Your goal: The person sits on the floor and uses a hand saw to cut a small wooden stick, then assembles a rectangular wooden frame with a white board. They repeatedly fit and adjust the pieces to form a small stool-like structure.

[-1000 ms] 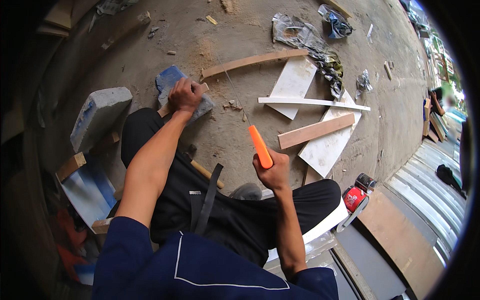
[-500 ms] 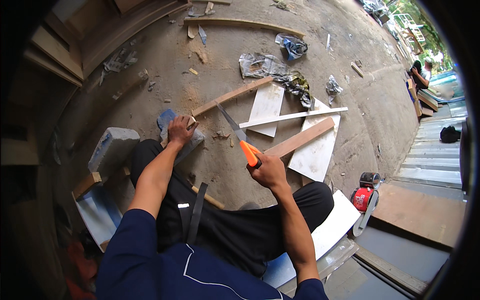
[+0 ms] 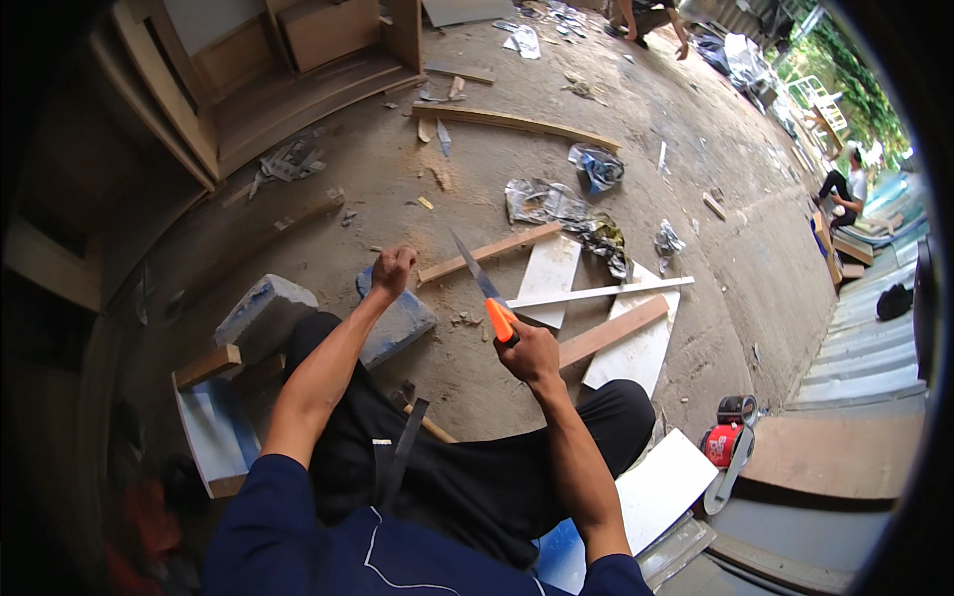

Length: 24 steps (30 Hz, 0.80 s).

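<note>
On the right side of the lap, the person's right hand (image 3: 530, 353) has a saw (image 3: 488, 289), with the fingers wrapped tight around its orange handle. The saw points to the far side and a little left, and its thin blade passes over a long brown stick (image 3: 507, 248) that lies on the floor (image 3: 725, 288). You cannot tell if the blade touches the stick. Past the left knee, the left hand (image 3: 395, 270) is up by the far end of a blue and grey block (image 3: 399, 326). Its fingers are curled in, but you cannot tell if they have something small inside. Another rough block (image 3: 266, 306) is on the left. To the right of the saw, a thin white strip (image 3: 608, 291) lies across two white boards, and a reddish wood piece (image 3: 613, 333) is just near it. Crumpled plastic (image 3: 599, 171) lies farther away. Close to the right knee is a red can (image 3: 722, 444), with a dark can (image 3: 736, 409) beside it. Far on the left is a brown wooden cabinet (image 3: 328, 50). Far on the right, another person (image 3: 848, 189) sits by some wood.
</note>
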### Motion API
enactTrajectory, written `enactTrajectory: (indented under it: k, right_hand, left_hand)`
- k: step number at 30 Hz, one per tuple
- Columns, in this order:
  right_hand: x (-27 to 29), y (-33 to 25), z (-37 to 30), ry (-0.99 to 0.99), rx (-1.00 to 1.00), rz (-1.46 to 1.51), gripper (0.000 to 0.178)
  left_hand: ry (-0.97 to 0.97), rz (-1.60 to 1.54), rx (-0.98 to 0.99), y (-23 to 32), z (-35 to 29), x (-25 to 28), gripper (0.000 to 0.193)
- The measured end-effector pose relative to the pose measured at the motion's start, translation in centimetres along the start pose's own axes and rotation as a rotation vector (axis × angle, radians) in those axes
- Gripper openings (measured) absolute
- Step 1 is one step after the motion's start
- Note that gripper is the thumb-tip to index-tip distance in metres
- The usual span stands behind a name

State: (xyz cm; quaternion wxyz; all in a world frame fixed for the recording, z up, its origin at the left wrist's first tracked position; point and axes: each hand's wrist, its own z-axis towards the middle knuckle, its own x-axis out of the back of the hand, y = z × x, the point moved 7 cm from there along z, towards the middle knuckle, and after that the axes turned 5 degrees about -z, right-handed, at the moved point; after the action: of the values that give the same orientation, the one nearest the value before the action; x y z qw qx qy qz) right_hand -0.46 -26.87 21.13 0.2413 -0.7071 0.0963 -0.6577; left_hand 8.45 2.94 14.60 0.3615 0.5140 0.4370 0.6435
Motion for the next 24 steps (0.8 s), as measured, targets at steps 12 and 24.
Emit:
enactTrajectory:
  k: [12, 24]
  right_hand:
    - [-2.0, -3.4, 5.4, 0.023, 0.028, 0.042, 0.032]
    - [-13.1, -1.6, 3.0, -0.429, 0.337, -0.189, 0.025]
  left_hand:
    - [0.07, -0.921, 0.19, 9.5, 0.4, 12.0, 0.041]
    - [0.582, -1.087, 0.24, 6.9, 0.2, 17.1, 0.036]
